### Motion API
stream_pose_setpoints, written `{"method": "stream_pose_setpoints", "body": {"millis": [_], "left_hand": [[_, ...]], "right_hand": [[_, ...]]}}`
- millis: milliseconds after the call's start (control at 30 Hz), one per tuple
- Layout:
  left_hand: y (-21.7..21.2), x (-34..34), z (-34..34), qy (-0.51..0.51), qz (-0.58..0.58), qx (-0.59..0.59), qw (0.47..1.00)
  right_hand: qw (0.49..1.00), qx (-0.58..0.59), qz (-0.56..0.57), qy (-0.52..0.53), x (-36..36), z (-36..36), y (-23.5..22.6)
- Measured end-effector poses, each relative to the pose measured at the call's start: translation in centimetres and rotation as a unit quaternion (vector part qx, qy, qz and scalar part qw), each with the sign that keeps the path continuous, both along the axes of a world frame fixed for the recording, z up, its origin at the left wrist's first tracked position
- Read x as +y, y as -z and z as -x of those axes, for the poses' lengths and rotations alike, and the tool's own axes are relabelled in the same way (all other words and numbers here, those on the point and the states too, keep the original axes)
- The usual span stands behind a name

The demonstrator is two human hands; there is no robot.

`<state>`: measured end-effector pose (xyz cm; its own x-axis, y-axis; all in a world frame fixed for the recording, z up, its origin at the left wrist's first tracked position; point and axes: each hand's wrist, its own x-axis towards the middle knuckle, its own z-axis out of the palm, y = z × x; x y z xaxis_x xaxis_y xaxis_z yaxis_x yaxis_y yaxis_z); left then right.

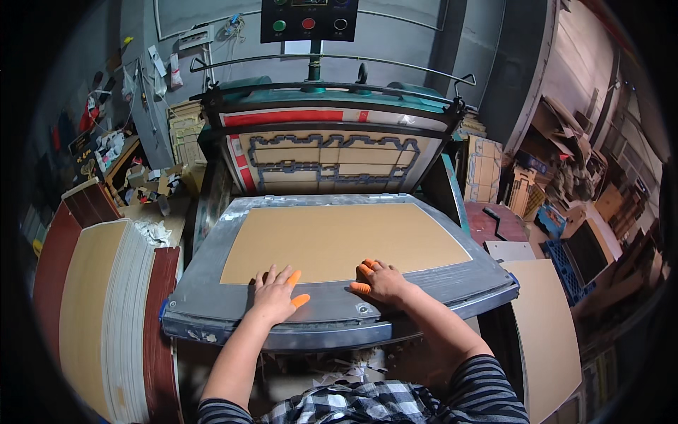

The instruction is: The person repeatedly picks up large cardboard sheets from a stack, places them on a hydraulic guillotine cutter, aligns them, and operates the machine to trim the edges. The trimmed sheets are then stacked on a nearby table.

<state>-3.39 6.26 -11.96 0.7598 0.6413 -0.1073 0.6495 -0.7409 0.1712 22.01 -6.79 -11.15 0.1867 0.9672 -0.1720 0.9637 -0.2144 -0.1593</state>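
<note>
Grey metal press bed before you carries the brown cardboard sheet, lying flat. Over its near edge, your left hand is spread open; your right hand lies loosely bent, unclenched, though its fingertip contact is hard to judge. Beyond stands the die board; stacked sheets flank your left.

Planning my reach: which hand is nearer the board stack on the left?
Left. The left hand rests at the near edge of the sheet, right of the stack; the right hand is farther right along that edge.
</note>
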Motion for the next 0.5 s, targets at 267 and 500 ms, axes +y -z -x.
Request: {"method": "stream_pose_setpoints", "body": {"millis": [267,500], "left_hand": [[1.9,0.2,-1.1,-0.025,0.054,0.013,0.998],[1.3,0.1,0.2,-0.058,0.045,0.032,0.997]], "right_hand": [[0.950,-0.080,-0.302,-0.013,7.8,-5.7,-6.8],[0.865,-0.090,-0.491,0.044,22.3,-6.5,-26.2]]}}
